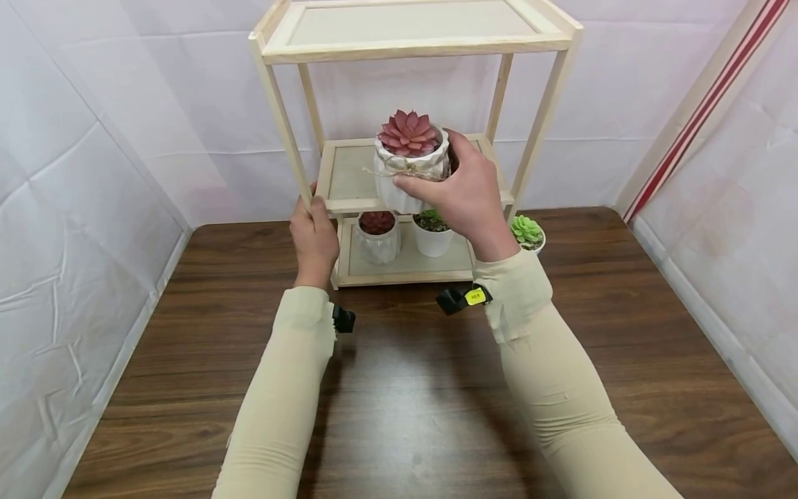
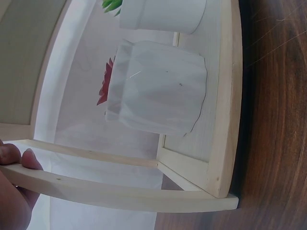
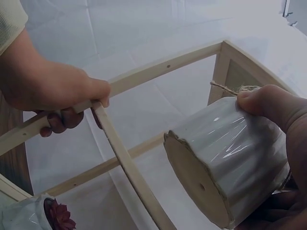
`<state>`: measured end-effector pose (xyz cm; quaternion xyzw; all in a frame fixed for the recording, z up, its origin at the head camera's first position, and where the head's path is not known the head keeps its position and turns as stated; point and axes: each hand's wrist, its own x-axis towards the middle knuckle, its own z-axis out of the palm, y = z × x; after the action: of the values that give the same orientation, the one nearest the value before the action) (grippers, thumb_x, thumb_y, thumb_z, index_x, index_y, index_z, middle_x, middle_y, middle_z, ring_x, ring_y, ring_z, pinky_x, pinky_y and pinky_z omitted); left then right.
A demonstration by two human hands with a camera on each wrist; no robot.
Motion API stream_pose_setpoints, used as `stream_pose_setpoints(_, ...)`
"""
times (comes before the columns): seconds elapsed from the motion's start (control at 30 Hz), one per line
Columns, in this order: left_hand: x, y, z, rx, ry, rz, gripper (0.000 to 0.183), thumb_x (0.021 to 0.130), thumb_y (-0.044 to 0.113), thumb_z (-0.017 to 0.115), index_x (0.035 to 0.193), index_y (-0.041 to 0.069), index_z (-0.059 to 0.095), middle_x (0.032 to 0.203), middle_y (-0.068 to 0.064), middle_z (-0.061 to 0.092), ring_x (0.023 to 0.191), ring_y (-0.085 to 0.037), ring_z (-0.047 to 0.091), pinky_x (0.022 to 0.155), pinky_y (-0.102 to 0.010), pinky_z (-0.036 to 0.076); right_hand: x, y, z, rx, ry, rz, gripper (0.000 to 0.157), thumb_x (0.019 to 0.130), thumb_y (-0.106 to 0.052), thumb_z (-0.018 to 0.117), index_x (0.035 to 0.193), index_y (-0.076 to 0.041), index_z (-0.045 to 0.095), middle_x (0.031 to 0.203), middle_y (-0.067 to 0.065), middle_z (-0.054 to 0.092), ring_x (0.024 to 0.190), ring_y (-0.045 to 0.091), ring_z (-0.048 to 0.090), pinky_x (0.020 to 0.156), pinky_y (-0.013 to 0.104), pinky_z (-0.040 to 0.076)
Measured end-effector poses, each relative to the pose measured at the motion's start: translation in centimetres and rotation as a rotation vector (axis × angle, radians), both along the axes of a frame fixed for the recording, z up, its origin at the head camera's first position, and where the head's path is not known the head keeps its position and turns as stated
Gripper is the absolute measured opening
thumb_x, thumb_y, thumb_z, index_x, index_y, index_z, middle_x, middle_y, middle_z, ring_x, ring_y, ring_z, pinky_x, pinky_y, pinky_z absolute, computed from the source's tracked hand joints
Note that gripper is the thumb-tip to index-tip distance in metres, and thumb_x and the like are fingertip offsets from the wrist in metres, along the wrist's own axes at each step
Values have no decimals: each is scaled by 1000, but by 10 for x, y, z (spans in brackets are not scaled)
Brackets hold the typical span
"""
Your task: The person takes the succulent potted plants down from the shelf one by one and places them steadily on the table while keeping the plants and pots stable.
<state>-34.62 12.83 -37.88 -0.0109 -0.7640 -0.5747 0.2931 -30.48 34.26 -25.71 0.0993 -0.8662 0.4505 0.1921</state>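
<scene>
My right hand [image 1: 464, 187] grips a white ribbed pot [image 3: 230, 153] holding a red succulent [image 1: 408, 133], with twine tied around its rim. The pot is in front of the middle shelf [image 1: 352, 173] in the head view, and its underside shows in the right wrist view. My left hand [image 1: 314, 239] is wrapped around the left front post [image 2: 110, 191] of the wooden rack, at the height of the middle shelf. On the bottom shelf [image 1: 405, 274] stand a second white pot with a red succulent [image 1: 378, 239] and a smooth white pot with a green plant [image 1: 432, 235].
Behind the rack's right side, a small pot with a light green succulent [image 1: 527, 232] stands on the dark wooden table [image 1: 399, 402]. The rack's top shelf [image 1: 411, 24] overhangs the work. White sheeting [image 1: 81, 173] encloses the table at the back and sides.
</scene>
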Motion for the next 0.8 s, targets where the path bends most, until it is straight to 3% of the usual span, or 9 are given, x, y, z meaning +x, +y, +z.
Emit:
stream_pose_setpoints(0.2, 0, -1, -1, -3, 16, 6, 47, 95, 38, 26, 131, 19, 49, 111, -13, 61, 95, -22, 56, 87, -37, 43, 4, 1, -2, -17, 3, 20, 79, 58, -55, 78, 126, -26, 51, 116, -5, 58, 99, 4, 53, 84, 24, 46)
stream_pose_setpoints(0.5, 0, 0, 0, -6, 23, 6, 47, 95, 38, 25, 131, 18, 48, 117, -12, 60, 105, -20, 56, 91, -36, 43, 12, 2, -3, -50, 40, 47, 77, 58, -51, 79, 125, -27, 52, 114, -6, 60, 97, 4, 56, 82, 25, 47)
stream_pose_setpoints(0.67, 1, 0, 1, -1, 21, 6, 47, 95, 38, 26, 131, 18, 48, 112, -13, 61, 95, -22, 56, 86, -36, 43, 16, 2, -5, -50, 39, 57, 76, 57, -51, 80, 124, -27, 53, 113, -6, 61, 97, 4, 57, 82, 25, 48)
stream_pose_setpoints(0.8, 1, 0, 1, -1, 11, 11, 46, 95, 37, 26, 131, 19, 49, 116, -12, 60, 100, -21, 56, 88, -35, 43, 18, 2, -6, -63, 35, 76, 74, 57, -49, 81, 122, -26, 53, 112, -7, 61, 95, 3, 58, 81, 24, 48)
